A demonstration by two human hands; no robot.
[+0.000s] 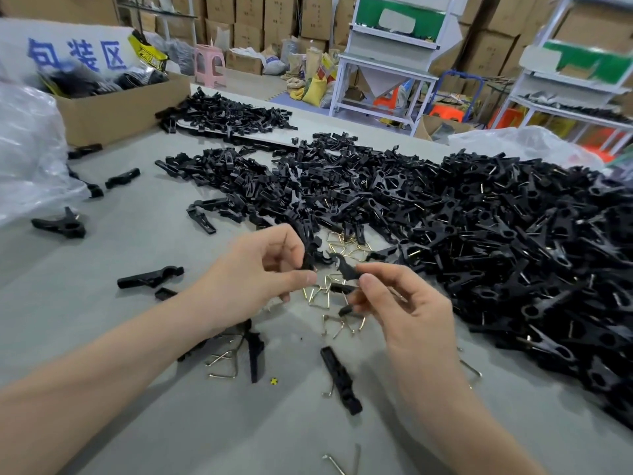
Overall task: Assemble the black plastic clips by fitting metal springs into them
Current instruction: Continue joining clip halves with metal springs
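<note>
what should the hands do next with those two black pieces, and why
Probably bring the two halves together so they mate. The left hand pinches the first clip half, the right hand the second clip half, with a gap between them and no spring seen in either. Loose springs lie on the table right beneath.

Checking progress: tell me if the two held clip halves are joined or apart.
Apart: left hand pinches one half, right hand the other half, a gap between them.
</note>
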